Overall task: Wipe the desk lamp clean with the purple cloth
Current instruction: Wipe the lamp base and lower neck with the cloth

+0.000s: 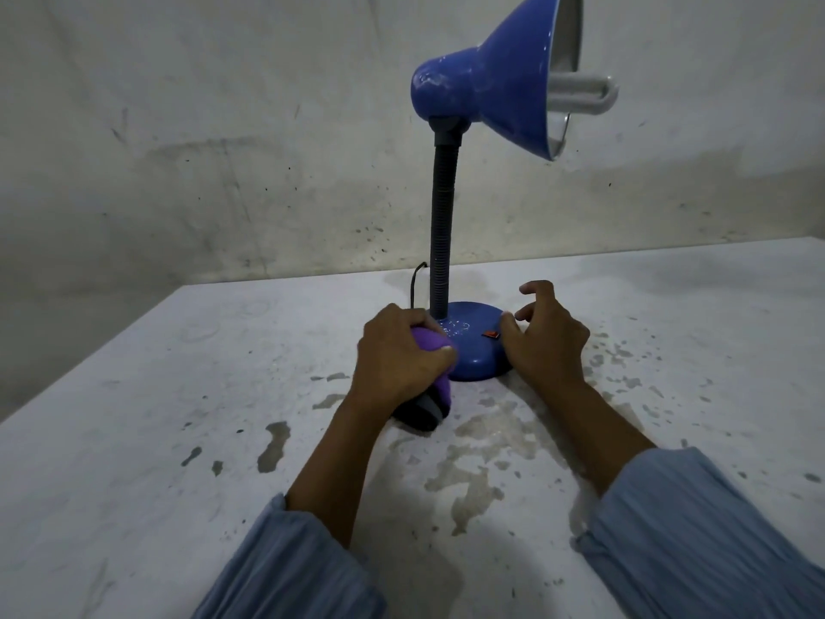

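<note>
A blue desk lamp stands upright in the middle of the table, with a round blue base (475,350), a black flexible neck (442,247) and a blue shade (500,82) that faces right with a white bulb (585,93) sticking out. My left hand (397,355) is shut on a bunched purple cloth (431,346) and presses it against the left side of the base. My right hand (547,337) rests on the base's right edge, thumb on top, fingers curled and apart. A small red switch (490,335) sits on the base.
The white table (178,395) is worn, with grey patches of chipped paint near my arms. A black cord (417,283) runs from behind the base over the table's far edge. A stained wall stands close behind.
</note>
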Motion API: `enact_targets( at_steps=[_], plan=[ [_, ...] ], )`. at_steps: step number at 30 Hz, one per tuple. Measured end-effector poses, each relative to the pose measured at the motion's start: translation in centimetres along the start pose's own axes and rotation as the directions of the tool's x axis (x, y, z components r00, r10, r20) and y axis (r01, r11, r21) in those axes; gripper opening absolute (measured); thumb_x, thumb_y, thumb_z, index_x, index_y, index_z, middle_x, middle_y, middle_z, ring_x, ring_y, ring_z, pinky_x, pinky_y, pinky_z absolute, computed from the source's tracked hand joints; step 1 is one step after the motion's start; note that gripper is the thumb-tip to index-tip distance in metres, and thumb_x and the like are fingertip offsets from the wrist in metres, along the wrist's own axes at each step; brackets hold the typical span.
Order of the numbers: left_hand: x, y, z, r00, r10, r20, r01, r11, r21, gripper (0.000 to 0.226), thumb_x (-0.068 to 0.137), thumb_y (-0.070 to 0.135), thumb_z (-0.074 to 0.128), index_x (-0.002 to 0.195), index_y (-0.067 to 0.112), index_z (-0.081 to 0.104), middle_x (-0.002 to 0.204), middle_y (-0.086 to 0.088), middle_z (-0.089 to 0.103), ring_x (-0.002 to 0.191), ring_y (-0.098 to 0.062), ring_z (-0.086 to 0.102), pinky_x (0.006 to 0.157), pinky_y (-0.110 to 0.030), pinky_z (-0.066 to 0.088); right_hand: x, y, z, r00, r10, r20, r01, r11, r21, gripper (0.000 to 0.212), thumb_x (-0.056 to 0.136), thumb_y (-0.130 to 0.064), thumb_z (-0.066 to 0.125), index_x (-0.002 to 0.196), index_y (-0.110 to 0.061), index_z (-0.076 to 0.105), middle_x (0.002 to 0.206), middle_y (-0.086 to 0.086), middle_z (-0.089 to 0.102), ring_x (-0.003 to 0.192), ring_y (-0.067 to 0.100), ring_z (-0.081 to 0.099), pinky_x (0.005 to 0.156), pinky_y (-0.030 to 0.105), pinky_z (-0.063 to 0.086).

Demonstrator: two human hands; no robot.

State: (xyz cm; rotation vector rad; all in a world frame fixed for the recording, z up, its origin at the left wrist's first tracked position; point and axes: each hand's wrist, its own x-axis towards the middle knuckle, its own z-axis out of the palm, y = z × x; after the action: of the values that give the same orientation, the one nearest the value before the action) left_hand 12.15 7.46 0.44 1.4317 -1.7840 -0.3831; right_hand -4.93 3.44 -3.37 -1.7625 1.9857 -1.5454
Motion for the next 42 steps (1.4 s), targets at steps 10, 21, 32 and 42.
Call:
enact_targets(
  at_steps=[10,21,32,42],
  plan=[
    [0.7,-2.0,-0.8,0.970,-0.107,-0.217,0.153,0.966,0.209,0.024,0.066,0.031,0.076,0.077,0.030,0.054,0.095,0.001,0.054,0.080,-0.013,0.051,0.069,-0.024,0.042,0.0,0.1,0.0,1.000,-0.014,-0.002,0.014,1.000,0.022,0.033,0.085,-0.022,0.056,0.116,-0.017,0.046,0.081,-0.005,0.059,0.088,0.022,0.058,0.095,0.040,0.029],
    [3.8,-2.1,-3.2,0.976,-0.183,-0.118,0.166,0.977,-0.135,0.029,0.065,0.034,0.082,0.088,0.029,0.067,0.090,0.012,0.061,0.085,-0.008,0.055,0.071,-0.019,0.040,0.3,0.3,0.2,0.999,-0.016,-0.035,0.017,0.999,0.032,0.030,0.086,-0.023,0.055,0.114,-0.016,0.046,0.078,-0.005,0.058,0.084,0.021,0.058,0.093,0.040,0.031],
    [4.7,-1.6,-1.1,0.994,-0.103,-0.028,0.106,0.980,0.166,0.020,0.063,0.027,0.080,0.080,0.022,0.070,0.089,0.003,0.062,0.086,-0.015,0.057,0.066,-0.020,0.040,0.3,0.4,0.4,0.999,-0.027,-0.036,0.028,0.999,0.021,0.031,0.086,-0.025,0.056,0.115,-0.016,0.046,0.078,-0.005,0.059,0.082,0.020,0.059,0.095,0.042,0.037],
    [4.8,-0.4,-0.7,0.990,-0.143,0.005,0.142,0.984,-0.110,0.030,0.059,0.030,0.085,0.083,0.024,0.067,0.080,0.011,0.060,0.073,-0.003,0.053,0.058,-0.008,0.038,0.3,0.3,0.4,0.999,-0.027,-0.027,0.027,1.000,-0.009,0.032,0.086,-0.025,0.056,0.115,-0.017,0.045,0.078,-0.004,0.063,0.082,0.019,0.059,0.093,0.039,0.034]
  ],
)
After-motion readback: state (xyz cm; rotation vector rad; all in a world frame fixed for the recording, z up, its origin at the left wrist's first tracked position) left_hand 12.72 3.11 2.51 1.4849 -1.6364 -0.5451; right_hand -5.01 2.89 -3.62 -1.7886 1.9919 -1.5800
